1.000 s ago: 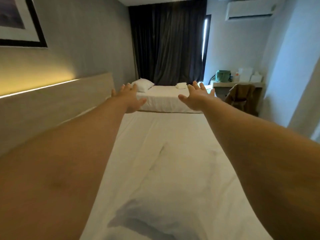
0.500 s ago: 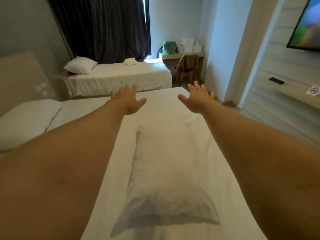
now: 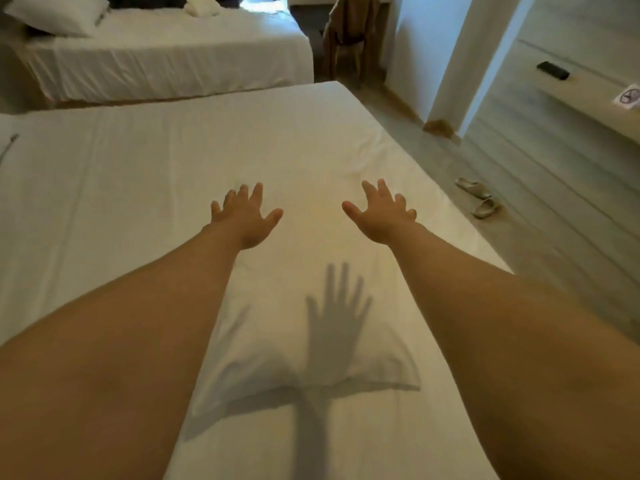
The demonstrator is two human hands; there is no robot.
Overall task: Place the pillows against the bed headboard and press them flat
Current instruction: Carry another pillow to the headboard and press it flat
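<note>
A white pillow (image 3: 311, 327) lies flat on the near bed (image 3: 145, 181), lengthwise between my two outstretched arms. My left hand (image 3: 244, 216) hovers above the pillow's far end, fingers spread, holding nothing. My right hand (image 3: 379, 216) is level with it on the right, also spread and empty. A hand's shadow falls on the pillow. At the left edge shows the corner of a second pillow (image 3: 6, 147) with a dark stripe. The headboard is out of view.
A second bed (image 3: 166, 60) stands beyond, carrying a pillow (image 3: 55, 15) and a folded towel (image 3: 202, 3). A chair with a brown jacket (image 3: 351, 32) is behind. Slippers (image 3: 479, 199) lie on the wood floor to the right. A remote (image 3: 552, 70) rests on the wall shelf.
The view has swung right and tilted down from the headboard wall onto the bed. The pillow now lies under my arms; both hands stay spread and empty.
</note>
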